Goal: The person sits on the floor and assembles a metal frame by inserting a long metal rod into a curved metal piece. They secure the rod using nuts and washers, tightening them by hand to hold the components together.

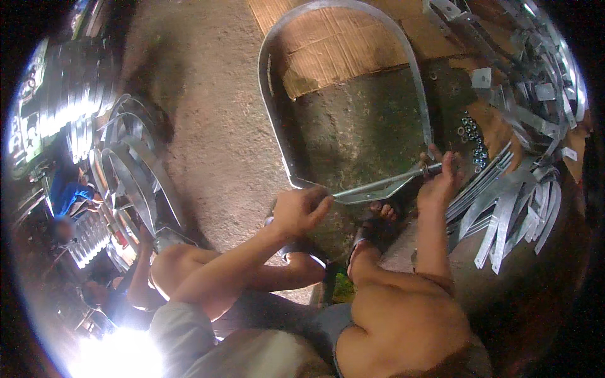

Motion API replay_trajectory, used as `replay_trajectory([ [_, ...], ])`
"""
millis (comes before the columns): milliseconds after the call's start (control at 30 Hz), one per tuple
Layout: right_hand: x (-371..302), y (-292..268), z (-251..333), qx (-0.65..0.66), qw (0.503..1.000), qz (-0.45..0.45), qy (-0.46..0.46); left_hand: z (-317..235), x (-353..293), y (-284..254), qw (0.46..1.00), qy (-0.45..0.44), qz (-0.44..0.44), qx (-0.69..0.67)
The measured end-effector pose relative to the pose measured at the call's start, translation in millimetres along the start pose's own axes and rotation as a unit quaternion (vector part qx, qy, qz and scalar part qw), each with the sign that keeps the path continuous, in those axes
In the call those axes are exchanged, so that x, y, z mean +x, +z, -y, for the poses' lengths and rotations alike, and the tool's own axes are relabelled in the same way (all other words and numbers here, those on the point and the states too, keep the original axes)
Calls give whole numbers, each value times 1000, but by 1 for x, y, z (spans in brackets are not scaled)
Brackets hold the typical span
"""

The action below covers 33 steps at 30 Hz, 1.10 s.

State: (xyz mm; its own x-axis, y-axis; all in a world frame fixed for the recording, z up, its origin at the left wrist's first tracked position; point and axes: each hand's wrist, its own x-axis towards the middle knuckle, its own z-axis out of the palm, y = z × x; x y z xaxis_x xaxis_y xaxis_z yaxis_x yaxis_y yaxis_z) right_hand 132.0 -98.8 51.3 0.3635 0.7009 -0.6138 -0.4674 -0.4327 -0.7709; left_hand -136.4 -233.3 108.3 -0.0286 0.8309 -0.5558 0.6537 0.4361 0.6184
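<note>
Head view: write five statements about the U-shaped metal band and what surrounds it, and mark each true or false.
1. The left hand is at the left end of the metal rod. True.
2. The right hand is well away from the rod. False: it is at the rod's right end.
3. In this view, the curved end of the U-shaped metal band overlaps the cardboard. True.
4. The small metal nuts lie to the left of the band. False: they lie to its right.
5. Both of the person's feet are bare. False: dark sandals are on them.
</note>
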Motion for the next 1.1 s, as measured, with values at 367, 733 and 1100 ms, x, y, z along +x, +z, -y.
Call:
replay_trajectory([
  [367, 16, -10, -12, 192, 965, 77, 164, 40, -6, 2, 984, 58, -147, 77],
  [733, 25, 4, 20, 218, 972, 36, 78, 107, 18, 36, 928, -200, -194, -247],
  [1100, 27, 9, 10, 248, 965, 24, 78, 102, 17, 45, 953, -137, -247, -113],
])
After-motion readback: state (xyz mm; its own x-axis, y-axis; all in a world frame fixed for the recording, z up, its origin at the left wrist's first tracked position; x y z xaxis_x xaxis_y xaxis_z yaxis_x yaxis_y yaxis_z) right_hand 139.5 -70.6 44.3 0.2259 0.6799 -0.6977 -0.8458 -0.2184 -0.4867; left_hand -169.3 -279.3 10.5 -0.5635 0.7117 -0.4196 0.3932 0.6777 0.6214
